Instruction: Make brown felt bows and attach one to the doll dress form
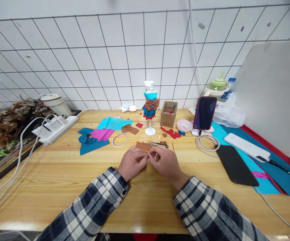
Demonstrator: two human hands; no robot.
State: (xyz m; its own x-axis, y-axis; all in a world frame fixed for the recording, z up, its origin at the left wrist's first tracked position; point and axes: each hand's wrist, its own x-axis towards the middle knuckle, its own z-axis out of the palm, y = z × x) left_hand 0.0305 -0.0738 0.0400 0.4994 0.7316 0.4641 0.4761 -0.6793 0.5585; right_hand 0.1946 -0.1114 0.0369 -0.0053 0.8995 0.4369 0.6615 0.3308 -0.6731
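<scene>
- At far left, a white power strip [59,130] is seen plugged with cables on the wooden table [84,207].
- Teal cloth [94,146], magenta cloth [102,134] and cyan cloth [115,123] are bunched and partly overlapped, with a white ring [120,146] laid just beside them.
- The left hand [132,163], cuffed in plaid, is held with thumb and forefinger pinched on a tiny pale piece [148,155], too small to be identified.
- That piece is held over the table's middle, between the two hands, near a brown cloth piece [142,146].
- Behind it, a white dress form [149,87] is stood upright, dressed in cyan, teal and red and fronted by a brown bow [152,104].
- Scissors [157,144] are laid just beyond the fingertips.
- The right hand [167,163] is brought to the left's fingertips, its thumb and forefinger also pinched at the piece.
- A cardboard box [168,119], red scraps [171,133] and a pink bowl [184,130] are set behind the right hand.
- At right, a phone [205,113] is propped upright; a black flat device [236,165] and a white one [247,147] are laid flat.
</scene>
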